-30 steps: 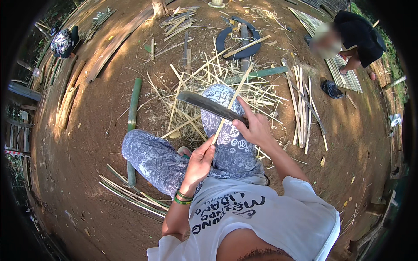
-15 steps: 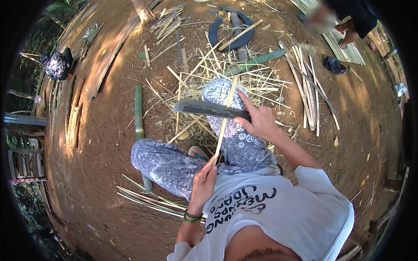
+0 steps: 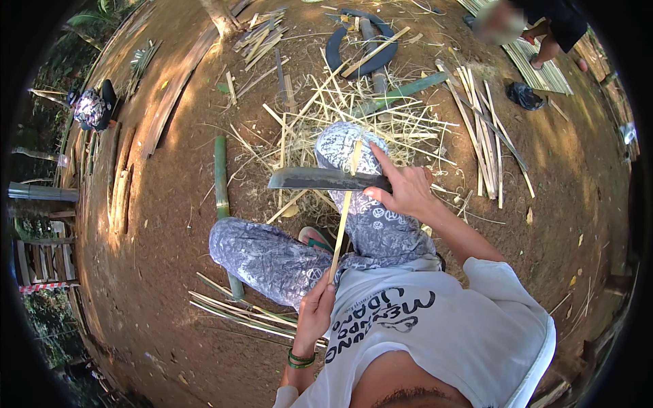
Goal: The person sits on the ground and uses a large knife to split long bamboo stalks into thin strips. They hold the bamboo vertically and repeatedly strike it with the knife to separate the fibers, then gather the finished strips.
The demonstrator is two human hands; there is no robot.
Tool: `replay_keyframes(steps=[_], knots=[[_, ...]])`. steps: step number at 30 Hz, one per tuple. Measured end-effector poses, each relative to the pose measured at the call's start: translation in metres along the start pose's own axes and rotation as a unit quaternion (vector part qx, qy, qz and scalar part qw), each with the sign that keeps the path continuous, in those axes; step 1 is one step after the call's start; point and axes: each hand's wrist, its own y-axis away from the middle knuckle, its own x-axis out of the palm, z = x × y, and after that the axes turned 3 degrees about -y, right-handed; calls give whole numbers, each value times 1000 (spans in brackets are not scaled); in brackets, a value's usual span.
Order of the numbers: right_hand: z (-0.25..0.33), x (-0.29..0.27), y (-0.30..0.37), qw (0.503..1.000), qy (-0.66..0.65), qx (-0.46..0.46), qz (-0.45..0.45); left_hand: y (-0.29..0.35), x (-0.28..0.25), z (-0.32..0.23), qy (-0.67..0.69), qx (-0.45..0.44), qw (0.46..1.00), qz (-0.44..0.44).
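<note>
My left hand (image 3: 315,309) is closed round the near end of a thin pale bamboo strip (image 3: 342,231), close to my shirt. The strip runs away from me over my raised right thigh, its far part resting on the patterned trouser cloth. Across it lies the dark blade of a machete (image 3: 309,179), crosswise and pointing left. My right hand (image 3: 407,187) grips the machete at its right end; the handle is mostly hidden under the palm. The index finger stretches forward onto the knee beside the strip, with the thumb by the blade.
Bamboo shavings (image 3: 381,129) litter the ground beyond my knee. A green bamboo pole (image 3: 221,177) lies left, with split strips (image 3: 238,309) near my left knee. More strips (image 3: 483,136) lie right. A black ring (image 3: 337,51) is ahead. Another person (image 3: 554,30) is at far right.
My left hand has drawn back toward my body, pulling the bamboo strip under the blade. The strip's far end is now nearer. My right hand and the machete stay almost in place.
</note>
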Motion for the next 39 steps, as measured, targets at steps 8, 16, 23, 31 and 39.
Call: replay_keyframes(steps=[8, 16, 23, 31, 39], knots=[[4, -5, 5, 1000, 24, 12, 5, 30, -6, 7, 28, -24, 999, -3], [-14, -8, -11, 954, -243, 139, -112, 78, -21, 42, 178, -95, 976, -84], [23, -49, -19, 855, -499, 141, -4, 2, -3, 4, -55, 78, 989, -117], [35, -77, -34, 807, -576, 130, -18, -16, -20, -19, -164, 151, 964, -147], [6, -93, -45, 786, -595, 118, -123, 14, -86, -6, -190, 68, 969, -143]])
